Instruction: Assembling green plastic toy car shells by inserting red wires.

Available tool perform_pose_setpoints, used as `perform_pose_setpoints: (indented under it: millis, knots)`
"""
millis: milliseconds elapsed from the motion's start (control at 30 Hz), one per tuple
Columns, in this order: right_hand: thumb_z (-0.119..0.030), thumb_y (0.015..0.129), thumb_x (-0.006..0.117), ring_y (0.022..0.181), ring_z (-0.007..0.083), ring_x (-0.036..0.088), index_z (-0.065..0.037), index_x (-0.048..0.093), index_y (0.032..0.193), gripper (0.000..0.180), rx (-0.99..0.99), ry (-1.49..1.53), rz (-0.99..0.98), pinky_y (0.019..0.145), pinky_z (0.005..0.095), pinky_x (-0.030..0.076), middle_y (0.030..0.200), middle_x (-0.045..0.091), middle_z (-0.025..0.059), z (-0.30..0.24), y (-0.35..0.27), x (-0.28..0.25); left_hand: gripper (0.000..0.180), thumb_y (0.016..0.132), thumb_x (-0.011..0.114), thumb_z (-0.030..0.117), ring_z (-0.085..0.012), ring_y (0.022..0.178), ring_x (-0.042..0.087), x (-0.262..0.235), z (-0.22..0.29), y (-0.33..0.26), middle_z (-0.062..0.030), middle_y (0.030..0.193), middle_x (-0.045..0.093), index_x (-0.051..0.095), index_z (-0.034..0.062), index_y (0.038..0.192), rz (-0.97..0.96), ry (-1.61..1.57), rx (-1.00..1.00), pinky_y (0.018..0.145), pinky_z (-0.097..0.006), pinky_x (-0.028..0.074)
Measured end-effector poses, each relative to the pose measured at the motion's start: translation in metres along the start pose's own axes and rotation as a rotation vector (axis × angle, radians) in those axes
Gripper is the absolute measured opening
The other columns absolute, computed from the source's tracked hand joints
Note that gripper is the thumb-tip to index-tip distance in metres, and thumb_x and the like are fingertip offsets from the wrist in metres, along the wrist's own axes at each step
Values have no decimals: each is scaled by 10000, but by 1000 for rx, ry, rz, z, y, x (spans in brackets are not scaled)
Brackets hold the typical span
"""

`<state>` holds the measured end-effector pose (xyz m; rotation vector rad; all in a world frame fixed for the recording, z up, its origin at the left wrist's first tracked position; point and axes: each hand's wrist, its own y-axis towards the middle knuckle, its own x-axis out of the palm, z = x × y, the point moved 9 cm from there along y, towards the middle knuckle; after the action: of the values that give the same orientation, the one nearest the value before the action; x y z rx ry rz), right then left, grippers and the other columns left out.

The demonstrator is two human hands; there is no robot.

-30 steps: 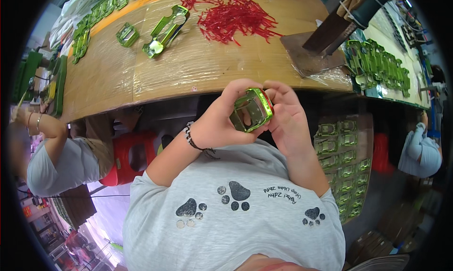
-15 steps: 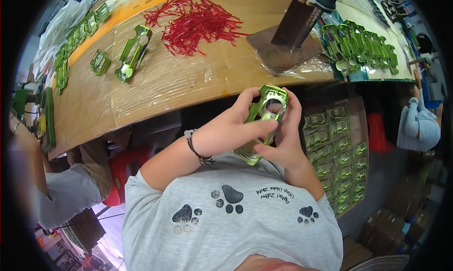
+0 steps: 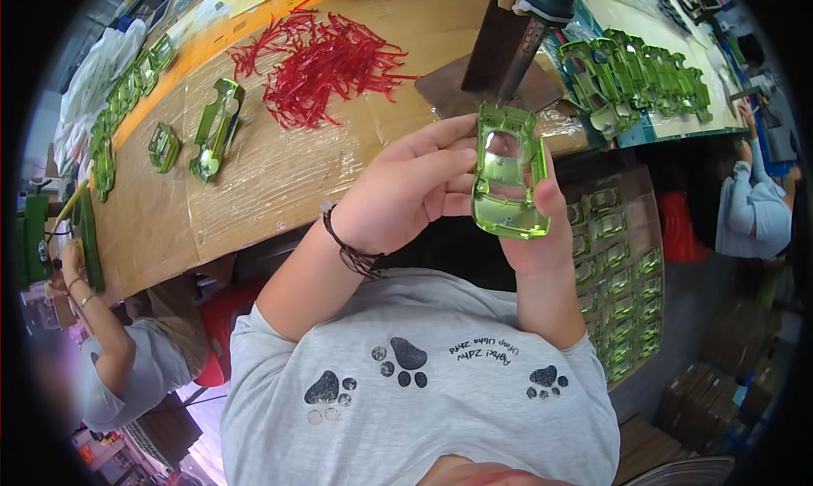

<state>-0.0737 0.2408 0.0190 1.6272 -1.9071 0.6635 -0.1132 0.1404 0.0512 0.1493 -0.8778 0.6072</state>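
Above the table's near edge I hold a shiny green toy car body shell, with its window openings and open side rim in sight. The fingers of my left hand are closed on its left edge, the thumb lying near the roof opening. My right hand grips the right edge from below, with the thumb along the side and the other fingers hidden behind the shell. Another green car shell lies on the table to the left, with a smaller green piece beside it.
A pile of thin red plastic strips lies on the film-covered table. Behind the shell stands a metal post on a plate. Rows of green shells sit left and right; a tray of them is lower right. Co-workers sit either side.
The car shell has been raised and turned from a tilt to nearly upright, facing me more. My left thumb has moved up along it. The left co-worker's arm has reached forward to a green machine.
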Motion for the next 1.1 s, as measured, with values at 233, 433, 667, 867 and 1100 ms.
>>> perform_pose_setpoints:
  millis: [233, 433, 667, 867, 1100]
  knots:
    - [-459, 751, 816, 1132, 259, 594, -82, 268, 1440, 958, 23, 66, -69, 924, 435, 550, 1280, 505, 100, -10, 1, 11, 569, 1006, 503, 165, -221, 1123, 631, 14, 6, 3, -142, 1354, 539, 266, -41, 1482, 12, 135, 89, 933, -333, 535]
    - [-489, 767, 795, 1177, 239, 559, -84, 338, 1360, 852, 91, 158, -20, 977, 445, 502, 1276, 509, 87, -12, -3, 28, 547, 1029, 490, 228, -217, 1098, 643, 19, 13, -4, -141, 1308, 576, 302, -39, 1468, 107, 187, 120, 896, -338, 559]
    - [-442, 856, 723, 1200, 231, 540, -86, 338, 1356, 724, 113, 220, -96, 1004, 431, 478, 1311, 484, 84, -13, -4, 34, 470, 1024, 482, 192, -190, 1149, 594, 13, 11, -4, -131, 1261, 596, 400, -61, 1411, 77, 66, 131, 965, -314, 487]
    - [-385, 892, 686, 1223, 241, 522, -72, 277, 1426, 742, 43, 279, -67, 1023, 437, 453, 1322, 488, 92, -6, 2, 26, 494, 1027, 478, 204, -177, 1151, 592, 2, 8, -1, -125, 1278, 586, 365, -55, 1432, 81, 100, 127, 964, -311, 494]
    - [-370, 888, 691, 1228, 253, 522, -58, 276, 1436, 754, 159, 359, -175, 1011, 429, 463, 1341, 478, 97, 9, 8, 30, 568, 1019, 514, 222, -216, 1105, 637, -4, 12, -9, -121, 1280, 583, 279, -44, 1464, 179, 177, 191, 905, -344, 550]
